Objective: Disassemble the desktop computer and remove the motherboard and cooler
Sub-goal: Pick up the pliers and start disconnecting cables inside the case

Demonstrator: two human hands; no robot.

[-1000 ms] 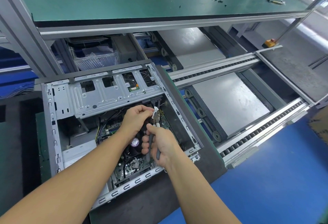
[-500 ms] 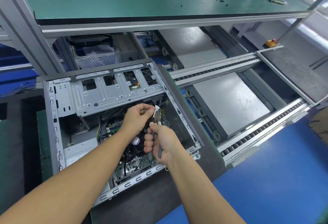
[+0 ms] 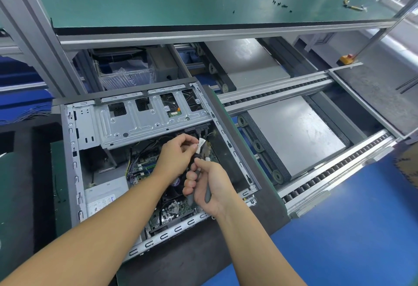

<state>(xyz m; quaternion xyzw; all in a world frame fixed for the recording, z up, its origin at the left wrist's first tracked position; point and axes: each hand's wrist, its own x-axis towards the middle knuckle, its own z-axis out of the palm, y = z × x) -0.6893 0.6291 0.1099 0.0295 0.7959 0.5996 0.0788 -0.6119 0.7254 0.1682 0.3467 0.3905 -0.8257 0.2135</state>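
— What is being held?
— A white-tagged cable (image 3: 200,144) is pinched by the left hand (image 3: 175,159); grey-handled pliers (image 3: 207,195) are gripped by the right hand (image 3: 214,186).
— And the motherboard (image 3: 174,213)?
— It is seen inside the open computer case (image 3: 74,161), by its near edge.

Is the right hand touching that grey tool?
Touching. The head view shows the right hand with its fingers curled round the grey tool, gripping both handles with no gap.
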